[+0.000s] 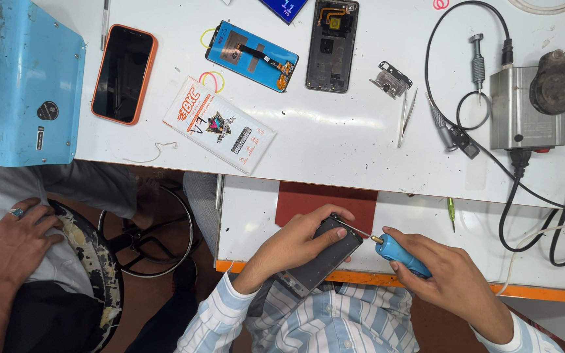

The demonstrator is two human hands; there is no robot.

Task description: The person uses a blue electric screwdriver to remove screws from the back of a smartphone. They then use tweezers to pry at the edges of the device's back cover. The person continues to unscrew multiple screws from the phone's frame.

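Two hands work at the near edge of the white worktop, over a dark red mat. Largest of the things in hand is the phone, lying aslant between mat and orange edge, its upper end toward the mat and its lower end over the person's striped shirt. The left hand is clenched round the phone from the left, thumb along the top edge and fingers under it, wrist bent in from the lap. The right hand is closed on a blue driver, held like a pen, with the forearm coming in from the lower right. Its thin bit runs up and left to the phone's upper right corner, where it appears to touch.

To do this well, I judge the bit should stay in line with the screw, with light pressure, while the left grip keeps the phone from twisting. A slip could scratch the frame.

Tweezers lie well apart.
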